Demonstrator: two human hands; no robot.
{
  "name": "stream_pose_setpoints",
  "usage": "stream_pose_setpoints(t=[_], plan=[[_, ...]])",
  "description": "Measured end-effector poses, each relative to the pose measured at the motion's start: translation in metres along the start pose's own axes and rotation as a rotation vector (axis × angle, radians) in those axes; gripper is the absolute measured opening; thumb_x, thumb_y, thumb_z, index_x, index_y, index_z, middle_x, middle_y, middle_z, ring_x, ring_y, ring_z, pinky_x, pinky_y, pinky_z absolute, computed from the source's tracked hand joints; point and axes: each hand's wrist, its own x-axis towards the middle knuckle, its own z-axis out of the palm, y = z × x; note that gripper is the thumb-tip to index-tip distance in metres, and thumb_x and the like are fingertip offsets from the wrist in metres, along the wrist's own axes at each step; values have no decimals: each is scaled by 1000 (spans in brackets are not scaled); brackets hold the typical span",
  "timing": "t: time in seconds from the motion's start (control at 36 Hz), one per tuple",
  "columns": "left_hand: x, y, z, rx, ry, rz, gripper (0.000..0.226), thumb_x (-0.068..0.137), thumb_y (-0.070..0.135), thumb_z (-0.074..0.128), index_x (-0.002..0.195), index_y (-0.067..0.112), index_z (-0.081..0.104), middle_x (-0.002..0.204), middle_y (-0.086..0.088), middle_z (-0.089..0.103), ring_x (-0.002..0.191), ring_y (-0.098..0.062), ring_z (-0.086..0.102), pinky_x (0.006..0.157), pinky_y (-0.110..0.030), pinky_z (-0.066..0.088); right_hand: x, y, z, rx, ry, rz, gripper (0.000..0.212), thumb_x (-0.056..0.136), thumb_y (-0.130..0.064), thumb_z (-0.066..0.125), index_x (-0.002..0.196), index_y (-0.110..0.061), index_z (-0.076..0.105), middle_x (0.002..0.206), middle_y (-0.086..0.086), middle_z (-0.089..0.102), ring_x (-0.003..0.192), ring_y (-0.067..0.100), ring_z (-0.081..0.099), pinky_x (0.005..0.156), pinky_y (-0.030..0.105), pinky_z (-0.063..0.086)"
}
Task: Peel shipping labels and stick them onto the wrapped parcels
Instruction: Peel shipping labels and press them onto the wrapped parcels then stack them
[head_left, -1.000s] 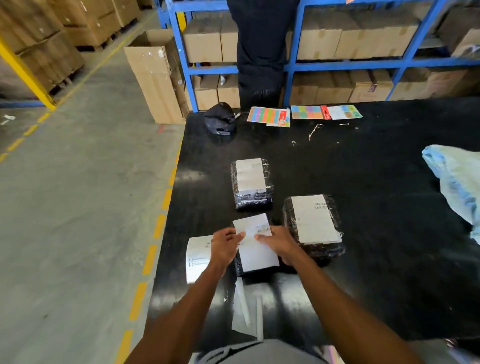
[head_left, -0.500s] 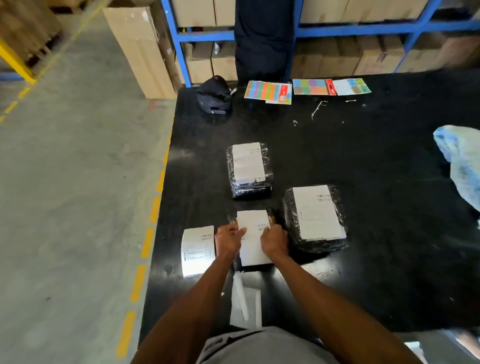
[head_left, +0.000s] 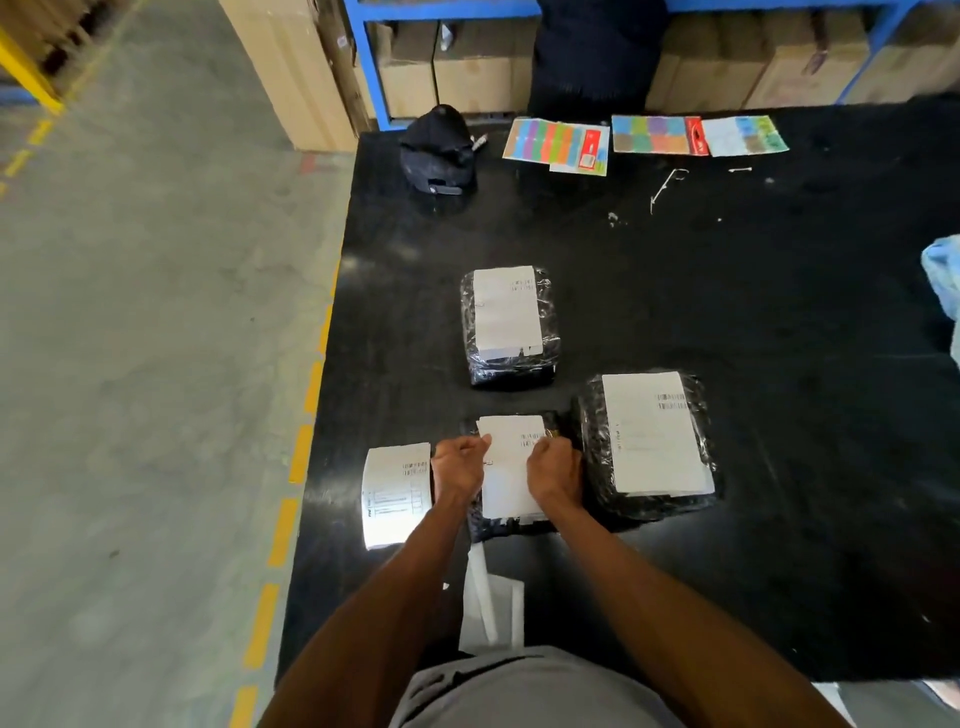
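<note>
Hands first: our left hand (head_left: 460, 465) and right hand (head_left: 553, 467) both have their fingers curled. Each grips one side edge of the label (head_left: 506, 488), the left hand on its left edge and the right hand on its right. The label lies across the top of the near parcel (head_left: 491, 526), a black-wrapped bundle close to the left edge of the desk (head_left: 779, 571), toward its near side. Whether the glue has caught the wrap we cannot tell.

We judge this to be the sticking step: the label is lined up and going down. The next move calls for letting go of the edges and smoothing with flat fingers from the middle outward, since the crinkled wrap will likely crease the paper.

Just beside our left hand, at the desk's left edge, a spare label (head_left: 397, 493) lies print up. Just right of the near parcel sits the right parcel (head_left: 649, 441), and beyond our hands sits the far parcel (head_left: 511, 327); both are already labelled. White backing strips (head_left: 491, 603) lie at the near edge. Along the far edge are a cap (head_left: 439, 150) and coloured sticker sheets (head_left: 558, 143).
</note>
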Motion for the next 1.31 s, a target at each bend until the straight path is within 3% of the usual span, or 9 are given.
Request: stream_pose_setpoints(t=[0.25, 0.56, 0.67, 0.75, 0.89, 0.94, 1.08, 1.19, 1.31], plan=[[4, 3, 2, 80, 22, 2, 26, 89, 36, 73, 95, 12, 78, 83, -3, 76, 66, -14, 64, 72, -35, 61, 3, 3, -1, -2, 22, -42, 34, 106, -16, 45, 99, 6, 70, 99, 22, 73, 72, 27, 61, 59, 25, 37], [2, 6, 3, 111, 33, -19, 23, 92, 35, 70, 91, 13, 78, 72, -1, 71, 51, -6, 54, 48, -17, 43, 6, 4, 1, -39, 17, -40, 34, 105, -16, 46, 96, 4, 71, 95, 19, 74, 63, 18, 54, 47, 21, 33], [2, 9, 4, 114, 28, -29, 23, 93, 33, 69, 84, 13, 77, 67, 1, 67, 50, -8, 53, 48, -18, 44, 6, 0, -1, -72, -7, -37, 34, 105, -17, 46, 100, 5, 71, 99, 21, 74, 70, 26, 63, 56, 24, 39], [4, 10, 4, 107, 29, -51, 24, 92, 33, 70, 82, 12, 76, 63, 2, 66, 49, -8, 53, 48, -18, 43, 5, -4, -4, -86, -19, -22, 33, 104, -17, 47, 106, 6, 71, 106, 23, 74, 90, 35, 72, 61, 26, 41], [3, 12, 2, 112, 23, -63, 26, 92, 33, 71, 75, 13, 73, 63, 1, 64, 49, -8, 52, 48, -17, 43, 6, -8, -6, -87, -54, 26, 31, 101, -18, 51, 114, 5, 68, 116, 25, 71, 103, 39, 70, 67, 31, 47], [4, 12, 1, 112, 21, -64, 27, 91, 34, 71, 75, 11, 73, 65, -1, 66, 49, -7, 53, 49, -16, 43, 7, -10, -6, -73, -80, 45, 33, 100, -20, 53, 118, 4, 66, 121, 25, 68, 109, 41, 67, 80, 37, 53], [4, 12, 2, 115, 27, -58, 28, 91, 32, 71, 74, 9, 73, 64, -2, 65, 48, -7, 53, 48, -16, 44, 9, -15, -10, -145, -162, 37, 40, 100, -29, 51, 125, 1, 63, 128, 21, 66, 117, 37, 64, 89, 36, 51], [6, 11, 2, 120, 24, -61, 29, 90, 31, 73, 74, 7, 74, 64, -3, 66, 49, -10, 55, 63, -29, 57, 7, -20, -7, -212, -209, -6, 46, 101, -32, 48, 129, 2, 61, 132, 20, 64, 120, 36, 62, 93, 37, 50], [10, 7, 2, 105, 29, -78, 30, 87, 36, 75, 85, 6, 76, 77, -7, 74, 58, -12, 60, 63, -23, 53, 8, -15, -5, -252, -225, 15, 68, 101, -35, 46, 150, 10, 29, 147, 23, 51, 133, 38, 53, 104, 39, 45]])
